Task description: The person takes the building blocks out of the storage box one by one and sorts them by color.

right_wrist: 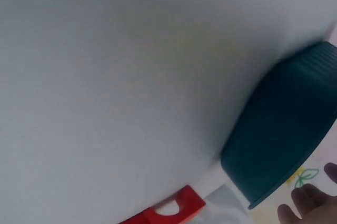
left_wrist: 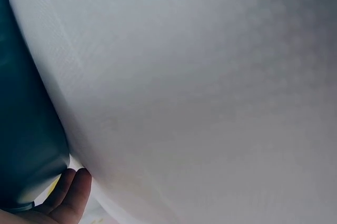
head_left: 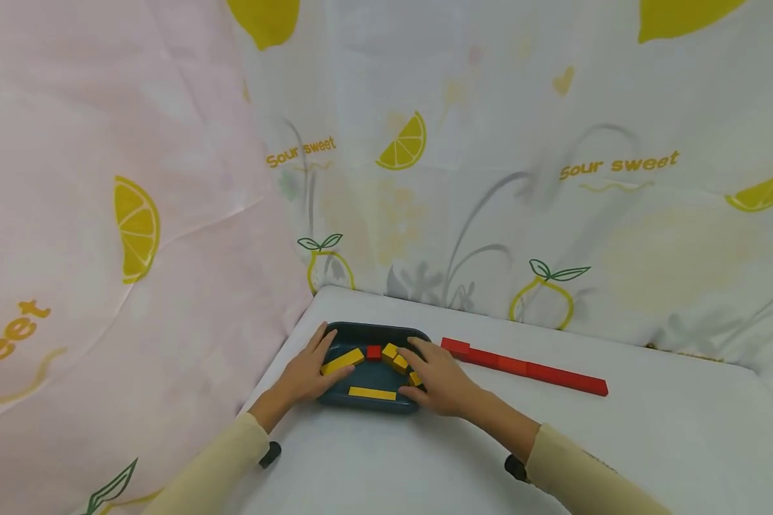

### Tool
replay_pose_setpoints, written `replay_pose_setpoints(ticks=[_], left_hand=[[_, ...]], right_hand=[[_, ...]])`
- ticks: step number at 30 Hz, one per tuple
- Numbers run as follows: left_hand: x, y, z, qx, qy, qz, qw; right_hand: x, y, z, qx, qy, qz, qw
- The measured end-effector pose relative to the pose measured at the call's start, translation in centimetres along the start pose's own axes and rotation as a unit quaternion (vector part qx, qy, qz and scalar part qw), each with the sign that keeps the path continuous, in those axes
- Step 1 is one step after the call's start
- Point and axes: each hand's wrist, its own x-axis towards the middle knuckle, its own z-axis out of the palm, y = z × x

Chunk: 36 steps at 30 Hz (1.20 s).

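Observation:
A dark teal tray (head_left: 380, 408) holds several yellow blocks (head_left: 372, 393) and a small red block (head_left: 373, 352). My left hand (head_left: 303, 372) lies at its left end with fingers extended. The left thumb reaches over the rim near a long yellow block (head_left: 343, 361); in the left wrist view two fingers (left_wrist: 76, 195) show beside the tray's outer wall (left_wrist: 31, 113). At the right end, my right hand (head_left: 447, 379) spreads over the rim, its fingers overlapping the yellow blocks (head_left: 389, 352) there. In the right wrist view its fingertips (right_wrist: 303, 197) show past the tray's rim.
A long row of red blocks (head_left: 512, 365) lies right of the tray; one end piece (right_wrist: 187, 205) has a rounded cutout. The white table (head_left: 650, 450) meets lemon-printed cloth (head_left: 457, 214) behind and on the left. A small black device (head_left: 515, 468) sits by each wrist.

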Motion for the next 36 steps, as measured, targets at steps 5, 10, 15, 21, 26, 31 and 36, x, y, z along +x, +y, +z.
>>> replay_pose_setpoints(ticks=[5, 10, 15, 21, 26, 31, 36], left_hand=[[0.0, 0.5, -0.2, 0.002, 0.007, 0.005, 1.0], [0.3, 0.6, -0.5, 0.004, 0.001, 0.014, 0.9999], [0.6, 0.2, -0.8, 0.004, 0.005, 0.023, 0.9997], [-0.1, -0.3, -0.2, -0.013, 0.004, 0.023, 0.9996], [-1.7, -1.4, -0.5, -0.014, 0.017, 0.02, 0.9996], [-2.9, -2.5, -1.6, -0.011, 0.04, 0.0, 0.9991], [-3.2, -2.7, -2.0, -0.013, 0.023, -0.01, 0.9996]], right_hand=[[2.9, -0.6, 0.9, 0.071, 0.014, -0.001, 0.9974], [5.3, -0.3, 2.4, 0.148, 0.008, 0.039, 0.9882], [7.5, -0.3, 3.4, 0.159, -0.003, 0.08, 0.984], [9.2, -1.1, 5.6, 0.078, -0.036, 0.12, 0.989], [10.2, -3.0, 7.6, 0.034, -0.056, 0.143, 0.9875], [11.5, -4.2, 8.1, 0.027, -0.058, 0.12, 0.9907], [11.8, -4.6, 8.2, 0.027, -0.062, 0.129, 0.9893]])
